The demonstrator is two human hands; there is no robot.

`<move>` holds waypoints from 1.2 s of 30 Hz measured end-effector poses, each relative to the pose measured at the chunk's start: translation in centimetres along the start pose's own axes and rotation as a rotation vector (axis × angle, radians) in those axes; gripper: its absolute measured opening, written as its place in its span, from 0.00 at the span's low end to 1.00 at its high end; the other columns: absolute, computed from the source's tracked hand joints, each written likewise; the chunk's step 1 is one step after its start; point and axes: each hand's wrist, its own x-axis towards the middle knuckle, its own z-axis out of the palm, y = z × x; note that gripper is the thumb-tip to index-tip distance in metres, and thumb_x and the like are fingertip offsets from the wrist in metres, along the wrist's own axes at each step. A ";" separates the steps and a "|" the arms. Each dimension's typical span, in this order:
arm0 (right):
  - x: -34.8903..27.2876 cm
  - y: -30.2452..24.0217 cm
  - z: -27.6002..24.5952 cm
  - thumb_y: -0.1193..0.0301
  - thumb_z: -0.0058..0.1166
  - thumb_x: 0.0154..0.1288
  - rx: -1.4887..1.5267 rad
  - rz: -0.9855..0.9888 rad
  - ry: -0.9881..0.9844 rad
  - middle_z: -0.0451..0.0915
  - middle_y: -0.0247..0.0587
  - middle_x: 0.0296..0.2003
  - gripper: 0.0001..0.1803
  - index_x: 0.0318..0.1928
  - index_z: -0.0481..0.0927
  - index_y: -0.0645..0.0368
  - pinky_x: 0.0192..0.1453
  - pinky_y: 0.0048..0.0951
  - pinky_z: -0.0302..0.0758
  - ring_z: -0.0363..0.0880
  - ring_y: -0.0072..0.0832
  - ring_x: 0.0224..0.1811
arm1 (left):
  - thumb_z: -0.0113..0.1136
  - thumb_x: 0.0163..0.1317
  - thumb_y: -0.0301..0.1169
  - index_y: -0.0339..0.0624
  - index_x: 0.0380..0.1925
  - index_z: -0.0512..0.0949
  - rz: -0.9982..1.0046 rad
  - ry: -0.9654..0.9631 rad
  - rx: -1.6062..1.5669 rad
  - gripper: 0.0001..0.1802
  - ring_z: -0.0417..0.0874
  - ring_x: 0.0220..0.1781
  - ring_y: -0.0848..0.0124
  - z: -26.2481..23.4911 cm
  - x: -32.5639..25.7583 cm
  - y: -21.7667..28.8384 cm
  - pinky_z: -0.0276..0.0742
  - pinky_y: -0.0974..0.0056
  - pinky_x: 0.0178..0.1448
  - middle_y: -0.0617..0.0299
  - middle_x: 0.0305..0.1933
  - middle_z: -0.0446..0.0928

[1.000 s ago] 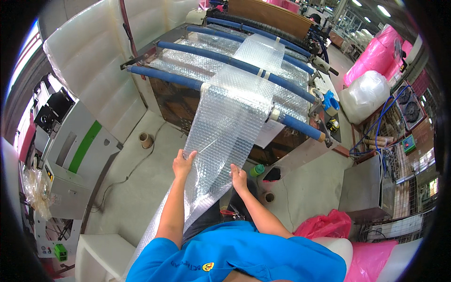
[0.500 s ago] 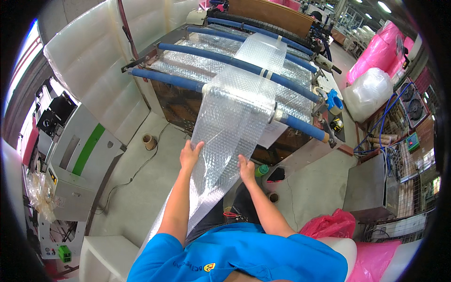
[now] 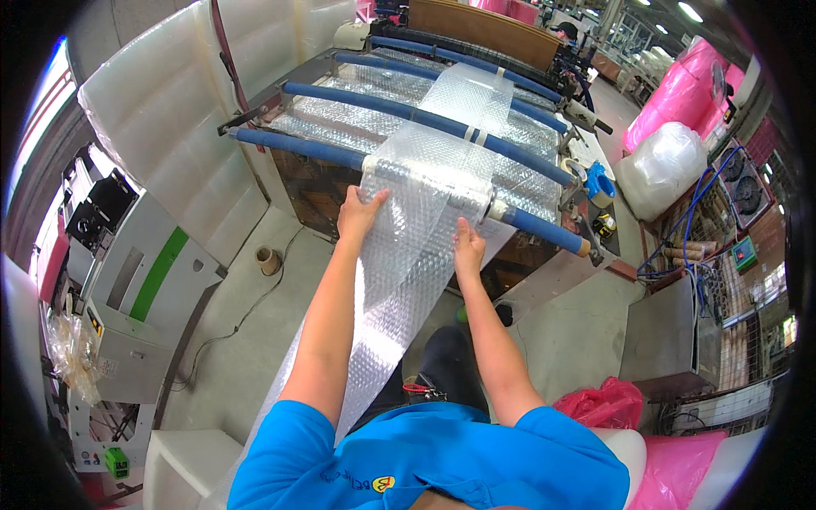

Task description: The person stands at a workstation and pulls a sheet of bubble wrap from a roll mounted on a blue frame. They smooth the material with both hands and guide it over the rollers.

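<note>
A long clear strip of bubble wrap (image 3: 401, 276) comes over the front blue roller (image 3: 544, 228) of a machine and hangs down toward my lower left, past my legs. Just below the roller, my left hand (image 3: 360, 212) grips the strip's left edge, thumb lying on top. On the opposite edge, my right hand (image 3: 468, 248) pinches the film between thumb and fingers, slightly lower than the left. The fingers beneath the film are partly hidden. Farther back, the strip passes under another blue roller (image 3: 365, 99) and lies over the silvery machine bed (image 3: 340, 119).
A blue tape dispenser (image 3: 600, 185) and a tape measure (image 3: 604, 224) sit on the machine's right side. A cardboard core (image 3: 269, 260) and a cable lie on the floor at left. A grey-and-green machine (image 3: 144, 289) stands left. Pink rolls (image 3: 671, 93) stand at back right.
Both my hands have moved up and away from me along the bubble wrap, closer to the front roller. They stay at its two edges.
</note>
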 end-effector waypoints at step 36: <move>-9.7 10.3 -2.8 0.50 0.40 0.59 -0.255 0.067 -0.326 0.65 0.34 0.14 0.28 0.17 0.68 0.63 0.26 0.27 0.61 0.61 0.21 0.20 | 0.57 0.43 0.54 0.40 0.35 0.66 -0.073 -0.017 0.182 0.30 0.75 0.39 0.51 0.8 -9.2 -12.9 0.68 0.54 0.41 0.48 0.33 0.75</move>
